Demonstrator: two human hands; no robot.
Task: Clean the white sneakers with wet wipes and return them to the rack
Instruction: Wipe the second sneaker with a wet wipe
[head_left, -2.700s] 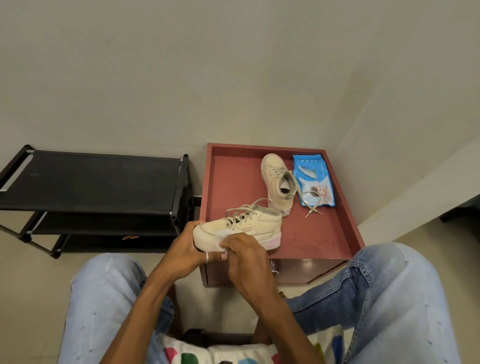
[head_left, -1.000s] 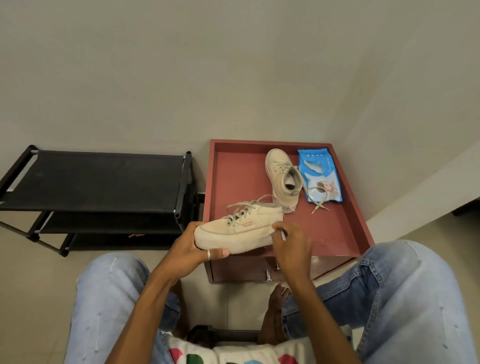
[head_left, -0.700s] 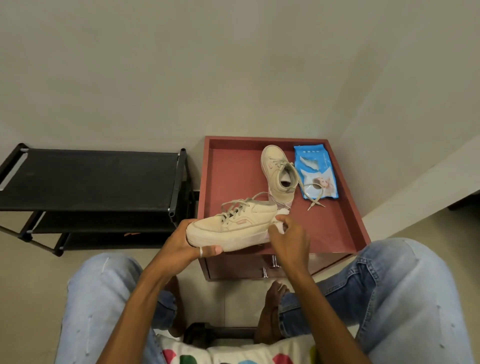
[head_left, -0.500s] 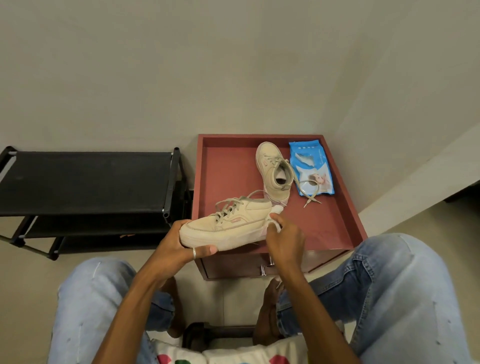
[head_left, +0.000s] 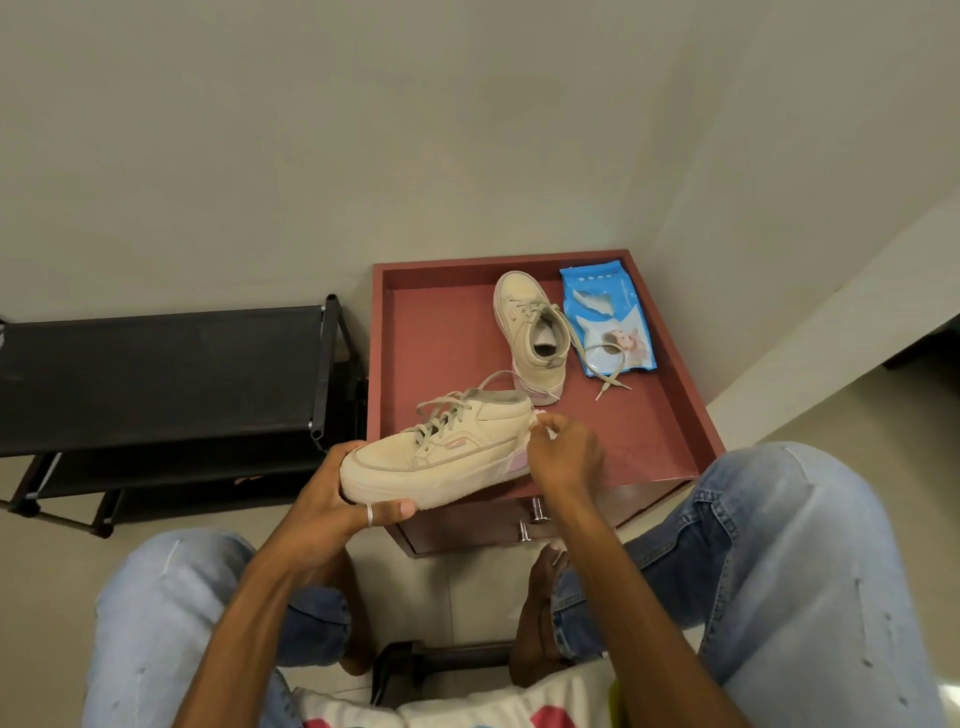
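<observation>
Head view, held sneaker: a cream-white lace-up leather sneaker (head_left: 441, 457) with a thick pale sole and a pink heel patch sits at the centre of the frame, off the surface, toe pointing to the left and laces loose.
Sneaker marking: a small pink tab on its side, too small to read.
Left hand: the left hand (head_left: 332, 499) cups the toe end from below and grips it, one digit with a silver ring (head_left: 369, 515) lying along the near edge of the sole.
Right hand: the right hand (head_left: 563, 454) is at the heel, fingers curled, pinching a crumpled white wet wipe (head_left: 535, 415) against the back of the shoe.
Second sneaker: a matching cream-white sneaker (head_left: 527, 332) lies above and right of the held one, toe toward the top of the frame, its lace trailing right.
Wipes pack: a blue plastic wet-wipe pack (head_left: 605, 322) lies flat just right of that shoe, with the lace crossing it; it bears a printed picture and a row of white print along its top edge, too small to read.
Surface: both rest on a reddish-brown cabinet top with a raised rim (head_left: 441, 338); metal drawer handles (head_left: 535, 512) show on its near face.
Rack: a black tiered shoe rack (head_left: 156, 374) stands at the left, just beside the cabinet.
Lower frame: knees in light blue jeans (head_left: 779, 571).
</observation>
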